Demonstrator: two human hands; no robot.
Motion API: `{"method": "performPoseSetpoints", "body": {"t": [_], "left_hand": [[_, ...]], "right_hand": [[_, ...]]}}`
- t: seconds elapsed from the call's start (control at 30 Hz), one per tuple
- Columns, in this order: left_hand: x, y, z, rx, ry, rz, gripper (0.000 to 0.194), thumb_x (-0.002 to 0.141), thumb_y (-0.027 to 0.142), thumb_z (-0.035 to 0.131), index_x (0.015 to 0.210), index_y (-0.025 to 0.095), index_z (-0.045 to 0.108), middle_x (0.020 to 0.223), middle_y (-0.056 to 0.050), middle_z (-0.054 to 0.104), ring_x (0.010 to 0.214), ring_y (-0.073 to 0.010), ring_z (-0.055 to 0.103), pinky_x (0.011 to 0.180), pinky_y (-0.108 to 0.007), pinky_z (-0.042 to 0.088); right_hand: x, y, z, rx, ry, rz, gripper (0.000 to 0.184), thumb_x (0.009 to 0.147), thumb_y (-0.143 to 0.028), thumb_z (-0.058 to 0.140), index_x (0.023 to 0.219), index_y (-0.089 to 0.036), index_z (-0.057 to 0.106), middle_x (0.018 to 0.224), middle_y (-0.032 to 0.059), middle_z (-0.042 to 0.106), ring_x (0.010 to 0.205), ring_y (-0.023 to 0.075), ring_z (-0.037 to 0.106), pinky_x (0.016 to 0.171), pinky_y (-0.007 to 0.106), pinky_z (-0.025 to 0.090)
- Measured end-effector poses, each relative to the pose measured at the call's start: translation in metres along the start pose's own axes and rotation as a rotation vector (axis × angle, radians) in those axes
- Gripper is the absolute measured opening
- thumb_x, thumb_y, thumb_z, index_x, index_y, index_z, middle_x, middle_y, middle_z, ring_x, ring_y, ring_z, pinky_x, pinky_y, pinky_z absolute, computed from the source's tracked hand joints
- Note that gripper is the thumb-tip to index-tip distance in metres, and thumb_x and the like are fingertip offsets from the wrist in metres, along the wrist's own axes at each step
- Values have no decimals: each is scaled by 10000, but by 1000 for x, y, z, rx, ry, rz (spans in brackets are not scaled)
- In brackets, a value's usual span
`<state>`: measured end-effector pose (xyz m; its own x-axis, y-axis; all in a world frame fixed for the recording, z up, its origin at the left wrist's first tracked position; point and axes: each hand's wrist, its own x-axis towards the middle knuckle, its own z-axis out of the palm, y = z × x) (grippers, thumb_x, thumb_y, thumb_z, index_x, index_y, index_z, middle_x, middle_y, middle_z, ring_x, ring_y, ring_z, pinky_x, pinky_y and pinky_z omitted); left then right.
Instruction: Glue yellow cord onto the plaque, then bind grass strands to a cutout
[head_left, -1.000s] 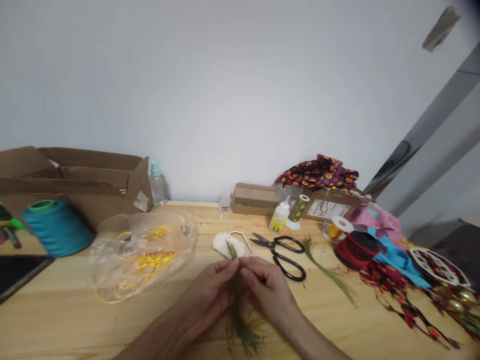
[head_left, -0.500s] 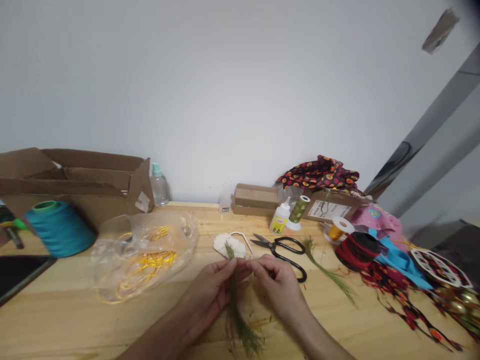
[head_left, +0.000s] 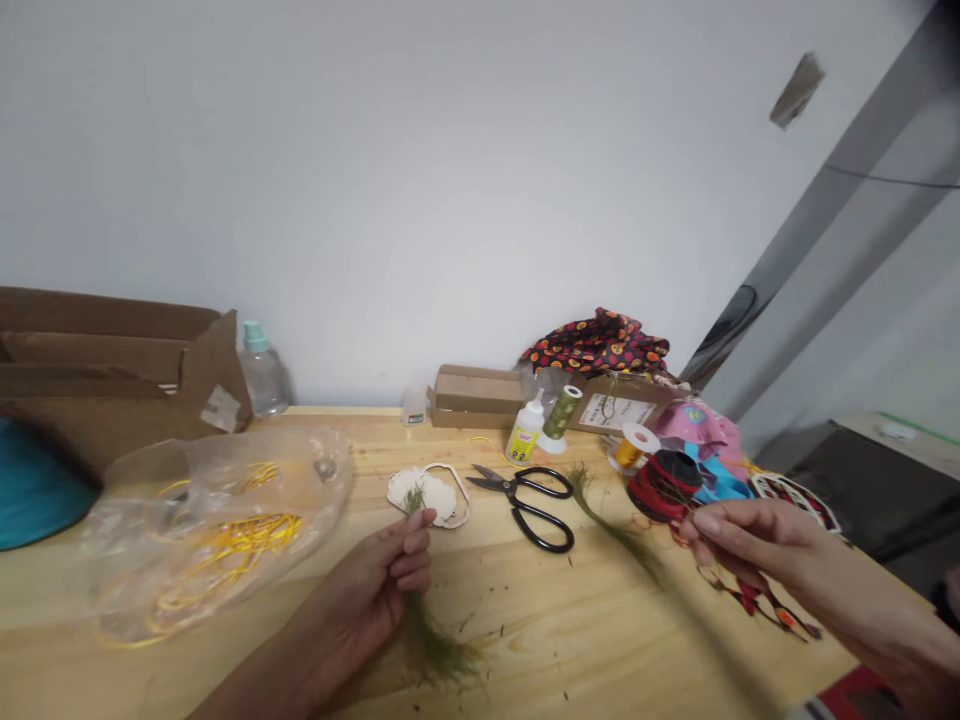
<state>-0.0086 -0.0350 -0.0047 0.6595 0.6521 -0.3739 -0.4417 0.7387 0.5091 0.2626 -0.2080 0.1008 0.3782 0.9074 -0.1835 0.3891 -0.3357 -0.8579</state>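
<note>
My left hand (head_left: 371, 590) is closed around a bundle of green threads (head_left: 442, 645). The bundle's short tip sticks up above my thumb, and its loose ends fan out below over the table. Well off to the right, my right hand (head_left: 799, 565) is raised with thumb and fingers pinched; whatever is between them is too fine to make out. It hovers in front of the red-and-black ribbon spool (head_left: 664, 485). Between the hands lie black-handled scissors (head_left: 536, 505), blades parted, and a second green thread bundle (head_left: 619, 532). A cream flat piece with a loop (head_left: 431, 497) is just beyond my left fingertips.
A plastic bag with yellow cord (head_left: 225, 540), a teal thread cone (head_left: 37, 490) and a cardboard box (head_left: 135, 390) occupy the left. Toward the wall stand a glue bottle (head_left: 525, 432), a green thread spool (head_left: 562, 412) and a small box (head_left: 478, 395). Patterned fabric (head_left: 600, 342) is heaped behind.
My right hand has moved away from the left, out to the right and over the ribbons. My left hand keeps its hold on the green bundle. The view has turned somewhat right.
</note>
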Motion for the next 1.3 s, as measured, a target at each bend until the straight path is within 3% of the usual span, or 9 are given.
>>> {"method": "performPoseSetpoints", "body": {"t": [0.1, 0.2, 0.4, 0.63, 0.83, 0.93, 1.03, 1.13, 1.3], "left_hand": [[2, -2, 0, 15, -2, 1, 37, 774, 69, 510, 760, 92, 535, 487, 78, 367, 339, 8, 274, 320, -105, 232], [4, -2, -1, 35, 8, 17, 26, 747, 81, 553, 773, 80, 554, 491, 74, 372, 348, 8, 264, 320, -108, 228], [3, 1, -3, 71, 26, 42, 96, 803, 105, 475, 799, 71, 565, 509, 70, 364, 360, 4, 275, 328, -111, 239], [2, -2, -4, 76, 43, 12, 155, 818, 84, 432, 789, 62, 582, 503, 70, 354, 354, 7, 273, 333, -107, 226], [-1, -5, 6, 46, -4, -107, 250, 830, 209, 425, 818, 38, 607, 499, 42, 401, 376, -17, 321, 363, -127, 245], [-3, -4, 10, 82, -87, -152, 249, 796, 226, 440, 747, 58, 617, 541, 1, 475, 433, -56, 405, 413, -162, 306], [-7, -5, 10, 208, -116, -62, 164, 743, 186, 510, 670, 80, 612, 593, -29, 538, 509, -82, 461, 468, -181, 332], [-8, -8, 8, 333, -131, 30, 149, 694, 213, 616, 655, 70, 624, 607, -38, 572, 512, -72, 469, 474, -174, 330], [-9, -10, 7, 323, -139, -44, 196, 702, 260, 633, 718, 66, 656, 669, -71, 625, 556, -82, 532, 536, -178, 400]], "right_hand": [[13, 12, -8, -268, -26, -30, 404, 714, -523, 487, 583, -155, 591, 456, -45, 365, 412, 66, 253, 403, 212, 182], [48, 30, 6, -465, 26, -130, 392, 713, -463, 467, 464, -162, 494, 435, -62, 263, 415, 66, 213, 409, 225, 154], [104, 38, 27, -473, 89, -159, 378, 665, -407, 494, 398, -181, 350, 417, -68, 227, 419, 68, 224, 415, 229, 162], [107, 26, 20, -421, 197, -233, 372, 681, -424, 489, 412, -174, 424, 417, -63, 279, 433, 81, 269, 441, 229, 199], [91, 7, 92, -265, 157, -352, 276, 722, -363, 497, 627, -148, 640, 519, -20, 505, 467, 95, 391, 447, 217, 280], [82, -10, 141, -127, -76, -407, 199, 697, -328, 556, 721, -170, 675, 617, -7, 571, 485, 90, 436, 453, 209, 317], [80, -24, 177, 175, -363, -359, 293, 742, -377, 516, 564, -167, 615, 558, -22, 530, 483, 91, 490, 467, 213, 347], [83, -27, 194, 499, -376, -218, 327, 677, -425, 587, 497, -156, 536, 523, -45, 476, 377, 73, 464, 396, 212, 337], [83, -18, 197, 727, -364, -81, 326, 635, -435, 645, 535, -146, 530, 371, -86, 379, 311, 43, 332, 339, 182, 256]]}}
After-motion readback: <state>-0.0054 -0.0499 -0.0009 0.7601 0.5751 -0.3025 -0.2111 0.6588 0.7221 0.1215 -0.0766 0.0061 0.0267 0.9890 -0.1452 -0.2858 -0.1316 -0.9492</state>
